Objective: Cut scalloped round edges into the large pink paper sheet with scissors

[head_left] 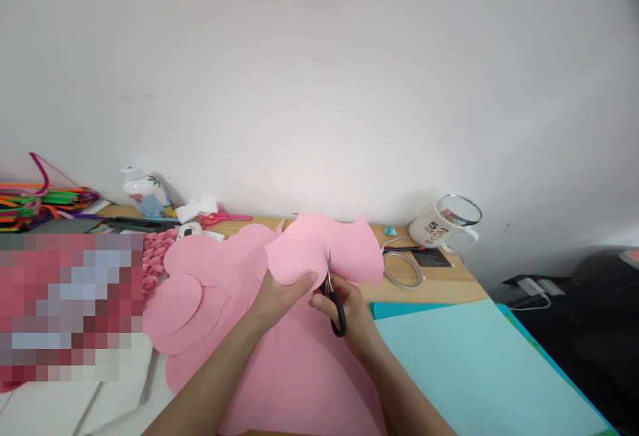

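My left hand [282, 295] is closed on the lower left part of a curling sheet of pink paper [319, 239], thumb on top. Black-handled scissors [338, 316] are in my right hand [352, 313], the fingers through and around the handles. Their blades stand within a cut that enters the sheet from its near edge. Below my hands lies a larger pink sheet [299, 369]. Several rounded pink paper pieces [174, 303] overlap in a pile left of my hands.
Pink-handled scissors [224, 219], a white bottle [147, 191] and colourful pipe cleaners [54, 200] line the back left. Rightward are a white mug [442, 226], a coiled cable [403, 269] and light blue paper sheets [474, 363]. A blurred block covers the far left.
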### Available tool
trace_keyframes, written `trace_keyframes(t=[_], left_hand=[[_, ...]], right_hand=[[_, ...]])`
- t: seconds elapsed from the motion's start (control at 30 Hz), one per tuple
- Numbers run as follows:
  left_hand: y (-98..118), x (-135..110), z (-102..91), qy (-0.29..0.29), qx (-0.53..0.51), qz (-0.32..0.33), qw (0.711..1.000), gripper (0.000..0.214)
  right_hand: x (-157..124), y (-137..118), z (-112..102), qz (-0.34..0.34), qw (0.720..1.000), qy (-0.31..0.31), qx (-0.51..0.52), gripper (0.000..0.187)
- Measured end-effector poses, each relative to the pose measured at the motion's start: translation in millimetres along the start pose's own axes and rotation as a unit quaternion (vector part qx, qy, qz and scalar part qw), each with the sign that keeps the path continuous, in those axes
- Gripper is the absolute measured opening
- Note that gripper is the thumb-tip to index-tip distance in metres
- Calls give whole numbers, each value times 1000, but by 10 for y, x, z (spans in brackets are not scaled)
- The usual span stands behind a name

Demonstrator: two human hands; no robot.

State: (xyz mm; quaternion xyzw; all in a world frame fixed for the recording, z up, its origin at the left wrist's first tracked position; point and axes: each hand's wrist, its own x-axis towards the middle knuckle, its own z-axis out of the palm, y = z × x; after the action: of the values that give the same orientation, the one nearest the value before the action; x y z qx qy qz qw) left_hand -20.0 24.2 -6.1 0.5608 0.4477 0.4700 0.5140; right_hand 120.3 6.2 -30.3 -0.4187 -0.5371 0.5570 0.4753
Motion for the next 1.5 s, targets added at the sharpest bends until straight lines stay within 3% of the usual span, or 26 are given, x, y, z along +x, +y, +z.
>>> trace_keyframes(t=[0.43,0.77,1.0,1.23,1.5], left_hand=[[65,-7,-4,-28,-9,-8,1000,19],[-27,23,-16,-5,-40,22,999,31],[58,4,-11,-70,-75,-14,995,23],[-31,22,-22,11,-42,18,999,25],[-25,7,8,23,-5,3,1000,24]], right_hand=[[-11,-21,23,12,1000,15,8,31],[-7,18,29,18,999,14,44,26],[-13,110,23,24,997,16,67,22],[3,151,26,27,996,13,78,20],[-15,122,52,31,997,10,73,22]])
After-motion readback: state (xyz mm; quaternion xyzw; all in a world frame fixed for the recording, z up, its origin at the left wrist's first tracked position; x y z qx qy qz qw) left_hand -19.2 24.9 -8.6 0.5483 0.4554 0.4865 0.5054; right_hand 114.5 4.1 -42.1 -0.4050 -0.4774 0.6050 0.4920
